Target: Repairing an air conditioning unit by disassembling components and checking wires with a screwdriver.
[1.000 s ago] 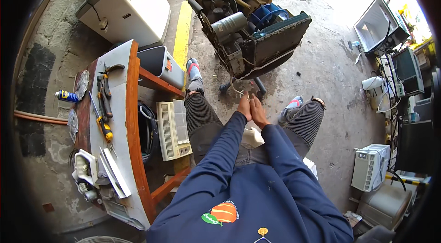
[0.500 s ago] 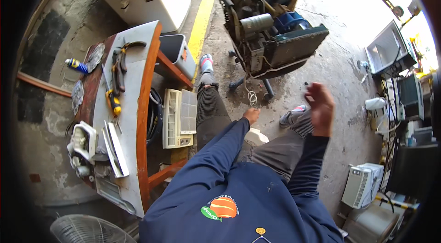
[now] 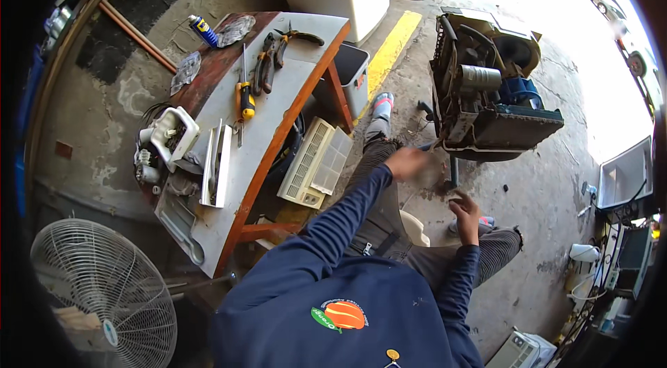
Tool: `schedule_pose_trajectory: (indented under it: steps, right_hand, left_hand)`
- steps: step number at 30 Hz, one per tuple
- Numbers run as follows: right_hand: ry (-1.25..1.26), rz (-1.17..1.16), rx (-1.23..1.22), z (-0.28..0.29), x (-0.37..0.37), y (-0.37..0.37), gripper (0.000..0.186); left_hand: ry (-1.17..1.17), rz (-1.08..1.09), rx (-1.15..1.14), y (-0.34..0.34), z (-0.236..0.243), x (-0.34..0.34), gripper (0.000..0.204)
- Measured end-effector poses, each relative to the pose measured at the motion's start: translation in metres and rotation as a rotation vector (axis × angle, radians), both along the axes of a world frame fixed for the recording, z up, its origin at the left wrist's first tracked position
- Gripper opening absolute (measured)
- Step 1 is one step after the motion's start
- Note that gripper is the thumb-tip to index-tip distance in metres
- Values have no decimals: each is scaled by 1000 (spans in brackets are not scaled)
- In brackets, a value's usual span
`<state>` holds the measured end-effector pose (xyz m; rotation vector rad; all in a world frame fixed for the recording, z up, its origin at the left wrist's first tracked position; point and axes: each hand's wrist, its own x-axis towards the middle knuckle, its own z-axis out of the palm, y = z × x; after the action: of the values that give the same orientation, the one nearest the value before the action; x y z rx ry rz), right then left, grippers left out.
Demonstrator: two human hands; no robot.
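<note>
In front of me stands a stripped air conditioner chassis (image 3: 521, 130) on a stand with dark legs, its finned coil facing me. A silver cylinder (image 3: 479, 77) and a blue fan housing (image 3: 520, 92) show inside it. My left hand (image 3: 406, 163) reaches to the chassis's lower left corner, beside a pale cord (image 3: 432, 146). Its fingers are smeared by motion, so a grip on the cord cannot be made out. Lower and to the right, my right hand (image 3: 467, 214) hangs above my knee, fingers loosely bent and apart, with nothing visible in them.
At left, a workbench (image 3: 229, 114) bears pliers (image 3: 264, 66), a yellow-black screwdriver (image 3: 245, 100), a spray can (image 3: 203, 31) and white plastic parts. A front grille panel (image 3: 306, 163) and a grey bin (image 3: 347, 79) stand beside it. A fan (image 3: 104, 298) is at lower left; appliances line the right.
My left hand has moved up and right to the chassis corner. My right hand has come down. The view has swung left, showing more of the bench and fan.
</note>
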<state>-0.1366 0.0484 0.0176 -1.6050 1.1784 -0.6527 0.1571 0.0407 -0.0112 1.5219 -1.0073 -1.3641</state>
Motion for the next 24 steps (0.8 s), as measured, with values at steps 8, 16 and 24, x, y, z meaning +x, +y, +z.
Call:
schedule_pose_trajectory:
  steps: [8, 16, 24]
  right_hand:
    - [364, 251, 94, -91, -36, -5, 38]
    - [317, 165, 78, -36, -18, 7, 44]
    - [268, 41, 118, -29, -21, 12, 43]
  left_hand:
    - [-940, 780, -299, 70, 296, 187, 25]
    - [-1543, 656, 665, 50, 244, 406, 43]
    - [-1622, 706, 557, 35, 229, 422, 42]
